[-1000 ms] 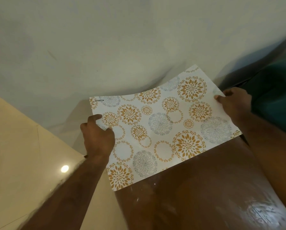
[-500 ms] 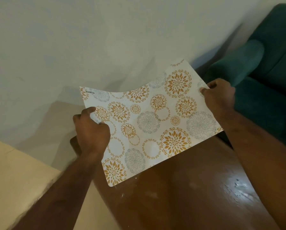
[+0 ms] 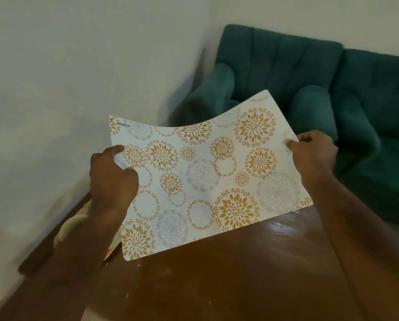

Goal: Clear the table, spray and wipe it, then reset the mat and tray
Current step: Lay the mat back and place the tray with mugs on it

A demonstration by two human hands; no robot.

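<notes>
One word, "KUBER", is printed along the far corner of the placemat [image 3: 207,172], just beyond your left hand [image 3: 111,179]. Your left fingers [image 3: 117,150] are closed over its left edge, thumb on top. Your right hand [image 3: 313,156] pinches the right edge. Between your fingers the placemat sags, held above the glossy brown counter [image 3: 228,279]. Past your right fingers sit teal armchairs [image 3: 309,72].

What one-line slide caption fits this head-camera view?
Both hands, left and right, hold a white floral-patterned mat above the glossy brown wooden table.
</notes>
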